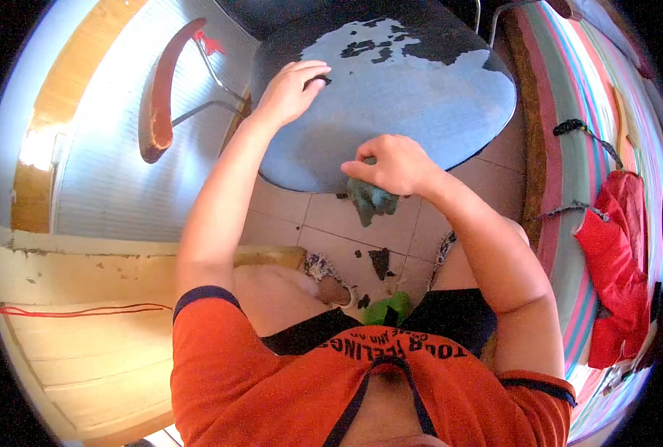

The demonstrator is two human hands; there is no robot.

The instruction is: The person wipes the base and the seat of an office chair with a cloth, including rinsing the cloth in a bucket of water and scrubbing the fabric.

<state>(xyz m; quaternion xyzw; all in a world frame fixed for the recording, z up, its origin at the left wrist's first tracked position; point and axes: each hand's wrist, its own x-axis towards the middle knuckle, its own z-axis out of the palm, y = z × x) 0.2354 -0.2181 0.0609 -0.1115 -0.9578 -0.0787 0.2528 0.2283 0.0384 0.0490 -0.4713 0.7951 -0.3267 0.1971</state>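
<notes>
A chair seat [428, 104] faces me, its black covering peeled off over much of the top so that pale blue backing shows. My left hand [292, 93] is over the seat's left part, its fingers curled round a small black piece [318, 79] that looks like a scrap of the covering. At the seat's front edge, my right hand [397, 162] grips a crumpled grey-green cloth [371, 200] that hangs down below the fist. Ragged patches of black covering [450, 41] remain toward the back of the seat.
Black scraps [380, 262] lie on the tiled floor [331, 223] between my feet, near a green object [395, 305]. A curved wooden armrest [161, 97] stands at left. On the right, a striped bed cover [570, 97] bears a red cloth item [618, 261]. A pale wooden cabinet [85, 350] is at lower left.
</notes>
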